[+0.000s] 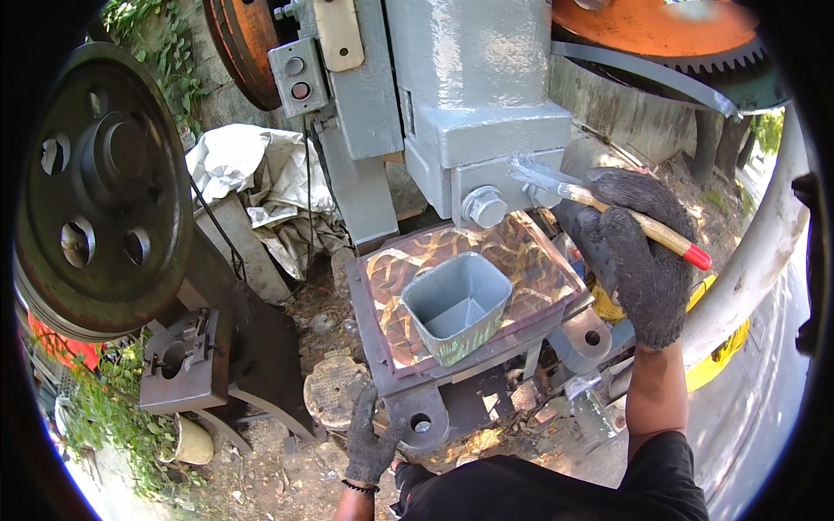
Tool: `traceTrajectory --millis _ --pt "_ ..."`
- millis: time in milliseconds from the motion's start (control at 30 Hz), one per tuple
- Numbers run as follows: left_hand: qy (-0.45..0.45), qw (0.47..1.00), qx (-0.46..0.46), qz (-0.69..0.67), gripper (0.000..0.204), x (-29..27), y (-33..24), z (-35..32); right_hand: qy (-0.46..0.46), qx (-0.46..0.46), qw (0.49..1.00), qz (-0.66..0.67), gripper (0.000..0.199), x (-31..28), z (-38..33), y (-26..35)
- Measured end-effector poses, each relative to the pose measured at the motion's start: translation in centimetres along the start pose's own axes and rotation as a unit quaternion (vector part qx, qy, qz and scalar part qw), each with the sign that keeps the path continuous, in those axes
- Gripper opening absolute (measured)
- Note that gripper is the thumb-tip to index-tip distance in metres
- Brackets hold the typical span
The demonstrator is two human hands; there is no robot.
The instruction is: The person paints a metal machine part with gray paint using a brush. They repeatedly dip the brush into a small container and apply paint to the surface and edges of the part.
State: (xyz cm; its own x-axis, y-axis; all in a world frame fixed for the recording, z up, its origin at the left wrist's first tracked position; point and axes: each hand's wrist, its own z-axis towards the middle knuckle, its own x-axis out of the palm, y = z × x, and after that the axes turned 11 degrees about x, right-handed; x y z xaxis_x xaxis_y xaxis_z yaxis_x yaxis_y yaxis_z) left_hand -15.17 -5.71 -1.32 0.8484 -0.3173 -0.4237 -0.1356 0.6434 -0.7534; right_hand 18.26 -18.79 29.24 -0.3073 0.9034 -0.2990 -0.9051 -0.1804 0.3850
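My right hand, in a dark grey knit glove, grips a paintbrush with a wooden, red-tipped handle. Its grey-wet bristles touch the front of a grey metal block on the machine, between two large bolts. The left bolt shows fully; the brush and glove partly cover the right bolt. Below them, a rectangular tub of grey paint stands on a patterned sheet. Down at the near left, my gloved left hand has its fingers apart beside a metal lug, holding nothing.
A dark machine with a big wheel stands at the left. Orange wheels flank the grey column, with a gear at the upper right. A pale pole rises at the right. Crumpled silver sheeting and a potted plant lie leftward.
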Motion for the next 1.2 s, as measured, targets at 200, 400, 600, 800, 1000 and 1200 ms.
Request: traceTrajectory --millis 200,400,600,800,1000,1200 --pt "-0.070 0.995 -0.022 -0.064 0.077 0.4 3.3 -0.7 0.102 0.116 0.982 0.106 0.020 3.0 1.0 2.2" --pt "-0.100 0.990 -0.049 -0.090 0.075 -0.3 4.9 -0.5 0.221 -0.083 0.964 -0.120 0.021 3.3 0.2 6.2" --pt "-0.073 0.997 -0.024 0.021 0.073 -1.6 4.8 1.0 0.124 0.078 0.984 -0.100 0.020 3.5 1.4 6.5" --pt "-0.079 0.994 -0.065 -0.040 0.067 -0.9 5.5 3.1 0.181 0.008 0.982 -0.046 0.024 4.1 1.0 5.8" --pt "-0.089 0.992 -0.054 -0.072 0.066 -0.5 6.5 3.6 -0.023 0.148 0.980 -0.132 0.024 1.8 1.5 6.3" --pt "-0.055 0.984 -0.064 -0.158 0.068 -2.0 8.3 5.9 -0.025 0.046 0.963 -0.263 0.025 2.4 0.5 7.5"
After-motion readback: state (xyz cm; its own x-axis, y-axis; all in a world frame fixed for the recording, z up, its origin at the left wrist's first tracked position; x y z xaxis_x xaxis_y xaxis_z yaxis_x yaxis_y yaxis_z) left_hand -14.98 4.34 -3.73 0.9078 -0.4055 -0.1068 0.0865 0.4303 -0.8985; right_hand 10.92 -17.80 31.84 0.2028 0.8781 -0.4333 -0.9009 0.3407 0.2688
